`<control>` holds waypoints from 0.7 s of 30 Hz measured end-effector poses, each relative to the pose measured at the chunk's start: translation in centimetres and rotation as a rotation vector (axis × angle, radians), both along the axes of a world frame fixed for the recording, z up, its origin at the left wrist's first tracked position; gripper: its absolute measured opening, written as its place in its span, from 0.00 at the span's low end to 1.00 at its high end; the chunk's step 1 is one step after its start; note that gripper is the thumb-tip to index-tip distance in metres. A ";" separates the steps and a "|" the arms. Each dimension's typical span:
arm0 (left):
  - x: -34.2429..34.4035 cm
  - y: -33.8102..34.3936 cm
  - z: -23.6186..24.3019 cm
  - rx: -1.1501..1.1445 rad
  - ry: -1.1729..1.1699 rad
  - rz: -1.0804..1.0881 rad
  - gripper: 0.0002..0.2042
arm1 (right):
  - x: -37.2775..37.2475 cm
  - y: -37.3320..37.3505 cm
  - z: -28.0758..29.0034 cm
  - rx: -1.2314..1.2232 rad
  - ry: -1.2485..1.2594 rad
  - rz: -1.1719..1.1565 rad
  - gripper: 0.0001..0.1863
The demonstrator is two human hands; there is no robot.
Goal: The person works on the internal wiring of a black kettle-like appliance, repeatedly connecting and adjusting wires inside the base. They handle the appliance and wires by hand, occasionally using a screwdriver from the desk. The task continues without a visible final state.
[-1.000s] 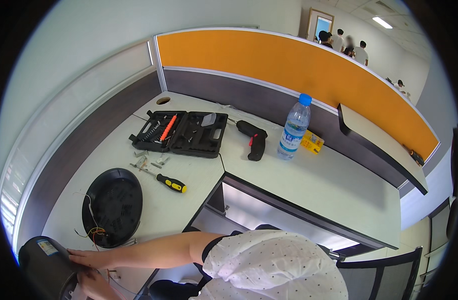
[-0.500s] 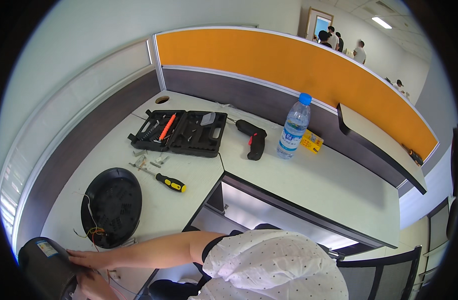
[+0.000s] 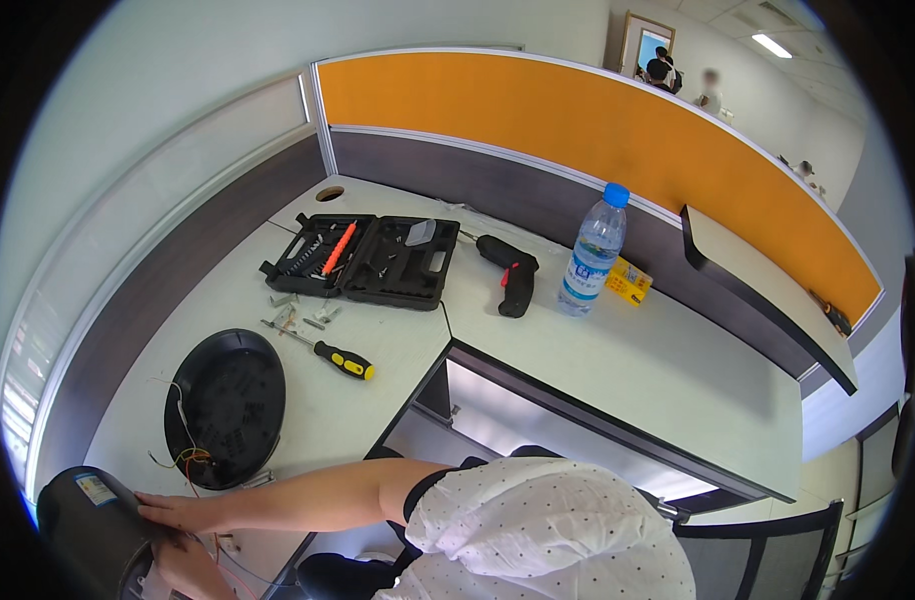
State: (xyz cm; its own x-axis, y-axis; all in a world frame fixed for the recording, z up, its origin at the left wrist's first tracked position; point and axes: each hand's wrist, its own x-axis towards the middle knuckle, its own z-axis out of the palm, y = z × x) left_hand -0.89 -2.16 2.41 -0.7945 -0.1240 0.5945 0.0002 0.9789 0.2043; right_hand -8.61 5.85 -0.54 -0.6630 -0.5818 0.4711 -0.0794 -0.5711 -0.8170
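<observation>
At the lower left, my right hand [image 3: 178,512] reaches across and grips the upper side of a black cylindrical housing [image 3: 90,535] with a label on it. My left hand [image 3: 186,568] holds the same housing lower down by its open end, its fingertips partly hidden. Thin coloured wires [image 3: 196,458] run from a black oval base [image 3: 228,385] down toward the hands. The base lies on the white desk [image 3: 348,420], with a small metal piece [image 3: 258,480] beside its near edge. A yellow-and-black screwdriver [image 3: 343,360] lies to its right, near small loose pieces [image 3: 298,312].
An open black tool case [image 3: 393,280], a cordless screwdriver [image 3: 516,285], a water bottle [image 3: 588,265] and a yellow box [image 3: 636,288] stand or lie toward the back. An orange partition [image 3: 498,110] borders the desk, with a shelf [image 3: 768,295] at right. People [image 3: 661,72] are beyond it.
My hands keep their hold on the housing with very little movement. The view has shifted slightly, and the people in the background have changed places.
</observation>
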 end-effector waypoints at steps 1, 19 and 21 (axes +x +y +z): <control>-0.1 -0.2 0.1 0.001 -0.004 -0.010 0.13 | -0.1 -0.2 0.0 -0.004 0.000 0.003 0.36; 2.2 -0.1 -0.5 0.281 0.185 -0.235 0.10 | 0.0 1.1 0.0 0.106 0.074 -0.119 0.32; 2.5 0.1 -0.8 0.228 0.196 -0.226 0.11 | 1.0 1.9 1.2 0.096 -0.014 -0.067 0.29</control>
